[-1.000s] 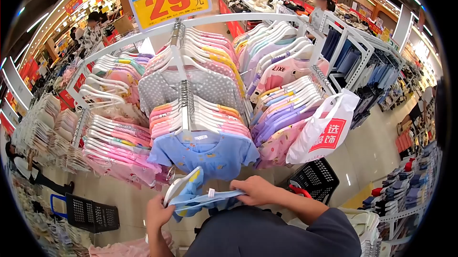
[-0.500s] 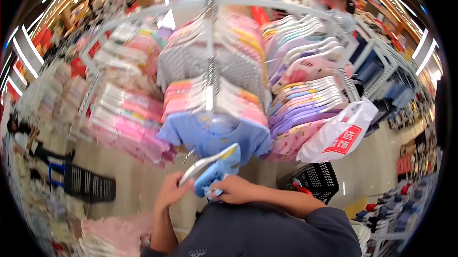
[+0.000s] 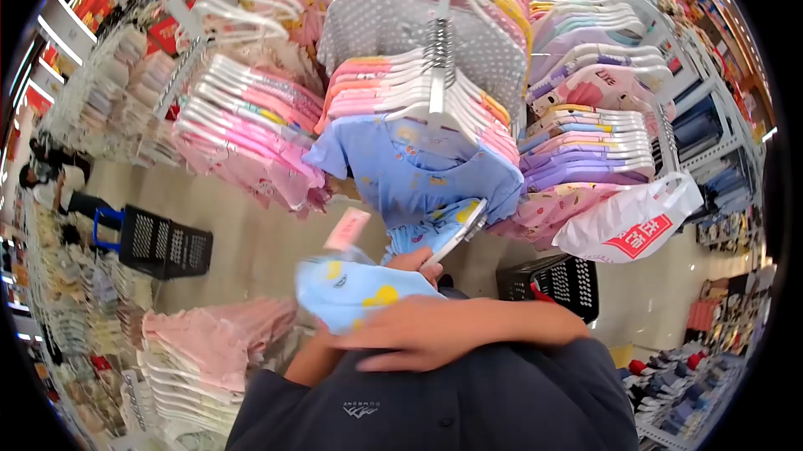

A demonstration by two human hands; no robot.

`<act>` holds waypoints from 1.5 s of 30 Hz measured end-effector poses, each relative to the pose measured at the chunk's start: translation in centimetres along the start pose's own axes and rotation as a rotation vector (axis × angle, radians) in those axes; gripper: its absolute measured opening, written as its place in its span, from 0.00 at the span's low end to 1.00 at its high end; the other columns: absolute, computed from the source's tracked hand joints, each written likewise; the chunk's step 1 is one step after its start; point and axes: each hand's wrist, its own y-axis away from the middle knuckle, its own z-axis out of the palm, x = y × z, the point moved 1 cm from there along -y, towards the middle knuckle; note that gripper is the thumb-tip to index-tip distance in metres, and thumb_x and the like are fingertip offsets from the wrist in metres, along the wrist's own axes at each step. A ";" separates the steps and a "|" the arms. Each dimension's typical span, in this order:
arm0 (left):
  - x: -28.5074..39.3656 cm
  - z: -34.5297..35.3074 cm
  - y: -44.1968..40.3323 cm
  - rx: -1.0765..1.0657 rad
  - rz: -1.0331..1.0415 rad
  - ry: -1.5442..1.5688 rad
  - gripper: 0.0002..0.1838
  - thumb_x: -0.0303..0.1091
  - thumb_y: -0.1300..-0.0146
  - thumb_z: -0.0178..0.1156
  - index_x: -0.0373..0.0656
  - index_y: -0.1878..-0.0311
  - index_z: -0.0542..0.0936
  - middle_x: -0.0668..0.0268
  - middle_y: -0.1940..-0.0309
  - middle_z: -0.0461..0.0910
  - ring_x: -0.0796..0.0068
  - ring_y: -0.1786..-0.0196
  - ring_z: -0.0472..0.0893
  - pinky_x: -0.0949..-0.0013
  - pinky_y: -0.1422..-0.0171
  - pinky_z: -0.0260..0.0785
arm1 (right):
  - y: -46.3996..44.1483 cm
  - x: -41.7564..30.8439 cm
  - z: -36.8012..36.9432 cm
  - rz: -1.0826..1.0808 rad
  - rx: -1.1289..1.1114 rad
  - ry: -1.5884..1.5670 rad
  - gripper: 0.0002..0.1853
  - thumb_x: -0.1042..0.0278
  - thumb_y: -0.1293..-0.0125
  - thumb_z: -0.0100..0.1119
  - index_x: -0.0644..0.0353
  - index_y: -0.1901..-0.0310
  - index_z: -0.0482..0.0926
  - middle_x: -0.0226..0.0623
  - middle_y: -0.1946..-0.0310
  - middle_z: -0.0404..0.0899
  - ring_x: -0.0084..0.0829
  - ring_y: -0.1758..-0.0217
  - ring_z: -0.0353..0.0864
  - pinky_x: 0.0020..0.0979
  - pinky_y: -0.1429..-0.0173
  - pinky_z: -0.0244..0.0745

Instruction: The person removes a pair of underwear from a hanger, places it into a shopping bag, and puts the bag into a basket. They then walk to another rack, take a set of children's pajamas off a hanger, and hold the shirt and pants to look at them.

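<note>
A light blue children's garment (image 3: 364, 290) with yellow print is bunched and folded over in front of me, with a pink tag (image 3: 347, 229) sticking up. More blue printed fabric hangs beside the white hanger (image 3: 462, 233), which tilts up to the right. My left hand (image 3: 414, 261) is closed around the hanger's near end; the garment hides part of that arm. Across the garment's near side lies my right hand (image 3: 418, 334), blurred, its fingers stretched out to the left. Just beyond hangs a blue short-sleeved top (image 3: 418, 162) on the rack.
Children's clothes on white hangers fill the rack (image 3: 437, 99). A white plastic bag (image 3: 631, 221) hangs at its right. Black baskets stand on the floor at left (image 3: 165, 242) and right (image 3: 552, 284). Pink clothes (image 3: 222, 334) hang close by on the left. A person (image 3: 63, 179) is at far left.
The hanger has swung from my left side to point up right. The blue garment is spread wider, its tag showing. My right hand has moved across it, and the view has shifted.
</note>
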 end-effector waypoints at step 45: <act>-8.3 -3.3 -0.5 -0.192 -0.243 0.098 0.09 0.36 0.28 0.52 0.42 0.52 0.76 0.64 0.62 0.81 0.70 0.53 0.81 0.69 0.49 0.73 | 7.3 8.0 -8.5 0.581 0.763 0.830 0.23 0.61 0.39 0.65 0.63 0.45 0.73 0.45 0.60 0.78 0.46 0.57 0.78 0.40 0.50 0.72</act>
